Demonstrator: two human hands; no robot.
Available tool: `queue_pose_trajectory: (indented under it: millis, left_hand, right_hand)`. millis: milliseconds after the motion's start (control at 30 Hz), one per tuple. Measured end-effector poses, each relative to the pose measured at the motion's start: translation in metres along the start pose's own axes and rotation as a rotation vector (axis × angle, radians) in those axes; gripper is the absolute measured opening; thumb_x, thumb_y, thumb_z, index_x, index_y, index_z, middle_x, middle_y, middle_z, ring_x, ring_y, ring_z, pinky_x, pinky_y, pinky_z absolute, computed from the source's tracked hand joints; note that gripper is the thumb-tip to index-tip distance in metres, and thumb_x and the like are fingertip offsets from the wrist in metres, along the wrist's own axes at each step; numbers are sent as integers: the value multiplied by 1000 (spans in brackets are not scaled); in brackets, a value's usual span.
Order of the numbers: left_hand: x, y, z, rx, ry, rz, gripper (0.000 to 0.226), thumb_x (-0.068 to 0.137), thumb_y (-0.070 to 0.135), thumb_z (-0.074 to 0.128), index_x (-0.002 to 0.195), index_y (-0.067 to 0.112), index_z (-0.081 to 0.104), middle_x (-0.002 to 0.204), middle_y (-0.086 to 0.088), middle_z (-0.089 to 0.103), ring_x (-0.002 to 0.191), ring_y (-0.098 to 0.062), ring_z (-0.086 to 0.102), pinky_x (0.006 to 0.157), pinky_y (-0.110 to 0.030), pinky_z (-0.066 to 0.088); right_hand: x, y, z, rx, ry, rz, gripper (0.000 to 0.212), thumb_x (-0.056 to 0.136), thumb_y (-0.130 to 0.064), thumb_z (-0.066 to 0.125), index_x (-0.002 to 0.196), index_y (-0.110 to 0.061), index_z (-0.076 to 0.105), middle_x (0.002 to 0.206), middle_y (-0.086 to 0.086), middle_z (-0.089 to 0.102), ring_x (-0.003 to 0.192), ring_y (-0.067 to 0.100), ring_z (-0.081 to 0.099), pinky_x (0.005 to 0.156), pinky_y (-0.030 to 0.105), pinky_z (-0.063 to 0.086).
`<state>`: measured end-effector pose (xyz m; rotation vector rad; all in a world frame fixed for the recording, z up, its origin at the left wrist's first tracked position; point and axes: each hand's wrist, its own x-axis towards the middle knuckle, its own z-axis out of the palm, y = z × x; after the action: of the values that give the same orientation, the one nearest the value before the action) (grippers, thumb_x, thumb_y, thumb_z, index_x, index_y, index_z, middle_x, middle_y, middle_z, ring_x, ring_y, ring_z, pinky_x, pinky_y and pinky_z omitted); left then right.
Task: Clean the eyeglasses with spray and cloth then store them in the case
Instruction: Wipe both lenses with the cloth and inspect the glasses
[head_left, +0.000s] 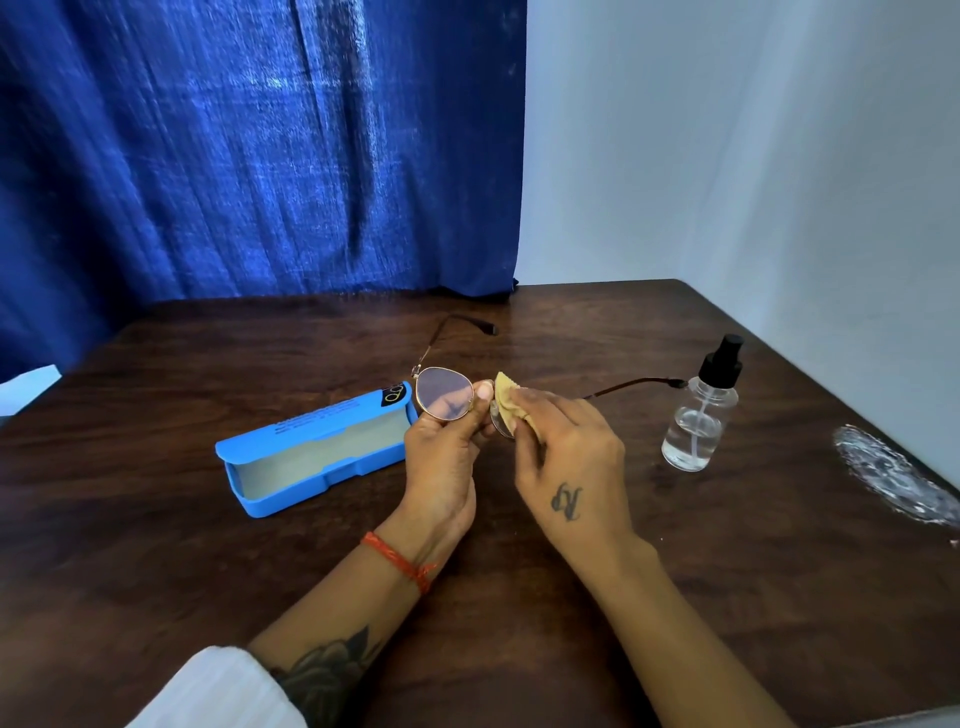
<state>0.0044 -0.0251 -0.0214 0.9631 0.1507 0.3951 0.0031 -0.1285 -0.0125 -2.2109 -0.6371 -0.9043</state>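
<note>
While the left hand (441, 441) pinches the eyeglasses (447, 393) at the bridge, holding them above the table (571, 649), the right hand (569, 457) grips a yellow cloth (506, 397) folded over the right-side lens. Temples open, pointing away from the person. Blue case (311, 452) lies open on the table, left of the hands. Spray bottle (701, 410) stands upright to the right, near one temple tip. Blue curtain (260, 145) behind.
</note>
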Motion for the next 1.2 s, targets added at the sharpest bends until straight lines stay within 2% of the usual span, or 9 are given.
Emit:
queue_pose_trajectory:
  millis: [167, 300, 400, 567, 667, 767, 933, 1067, 1200]
  left_hand:
    - [2, 0, -2, -17, 53, -35, 17, 84, 5, 58, 98, -2, 65, 77, -4, 69, 70, -9, 63, 68, -20, 52]
    - [3, 2, 0, -22, 72, -31, 12, 84, 3, 57, 94, 1, 65, 74, -2, 68, 67, -8, 64, 67, -19, 54]
    - [2, 2, 1, -15, 62, -23, 11, 85, 4, 56, 93, 2, 65, 83, -6, 67, 71, -9, 64, 70, -19, 53]
    - [3, 1, -1, -7, 54, -19, 21, 86, 5, 57, 103, -4, 62, 87, -9, 65, 75, -11, 62, 71, -20, 52]
    - [2, 1, -1, -17, 53, -22, 19, 85, 5, 57, 102, -4, 63, 78, -4, 68, 68, -7, 63, 68, -20, 53]
    - [2, 2, -2, -21, 59, -27, 14, 86, 5, 57, 97, 0, 64, 72, 1, 69, 67, -6, 63, 68, -20, 52]
    - [1, 3, 0, -19, 73, -16, 9, 85, 4, 57, 88, 5, 66, 68, 3, 69, 67, -8, 63, 68, -20, 53]
    - [-2, 0, 1, 26, 38, 8, 10, 83, 8, 60, 89, 4, 67, 78, -5, 68, 76, -13, 61, 73, -23, 51]
    - [-3, -2, 1, 23, 38, 11, 15, 83, 7, 59, 94, 1, 66, 74, -2, 70, 70, -9, 64, 67, -18, 53]
  right_hand:
    - [-4, 2, -2, 87, -51, -12, 30, 73, -17, 49, 90, -10, 73, 87, 4, 72, 76, 20, 63, 73, 16, 41]
    - [-6, 7, -5, -45, 8, -9, 21, 68, -10, 58, 82, -10, 73, 77, 4, 70, 69, 23, 62, 66, 23, 46]
    - [-2, 4, -2, -120, 36, 6, 21, 66, -6, 61, 83, -5, 73, 77, 9, 70, 66, 26, 63, 62, 27, 52]
    - [-1, 1, 3, -75, 11, -16, 23, 70, -2, 63, 92, -3, 72, 83, 11, 70, 71, 27, 65, 67, 31, 54]
    - [-2, 2, 2, -23, 9, -27, 24, 71, -4, 62, 92, -6, 72, 86, 8, 71, 74, 24, 65, 71, 26, 51]
    - [-4, 2, 1, 17, -17, -36, 22, 72, -6, 61, 90, -9, 73, 87, 4, 72, 74, 22, 63, 72, 18, 42]
    - [-7, 4, -8, -76, 10, -37, 19, 66, -7, 63, 82, -11, 73, 77, 1, 71, 69, 21, 61, 60, 26, 52]
    - [-1, 0, -1, -131, 48, 9, 21, 67, -1, 72, 88, -5, 73, 78, 7, 71, 66, 23, 62, 61, 25, 50]
    - [-1, -5, 4, -46, 23, 0, 25, 74, -4, 61, 96, -3, 72, 88, 9, 71, 72, 25, 64, 66, 25, 50]
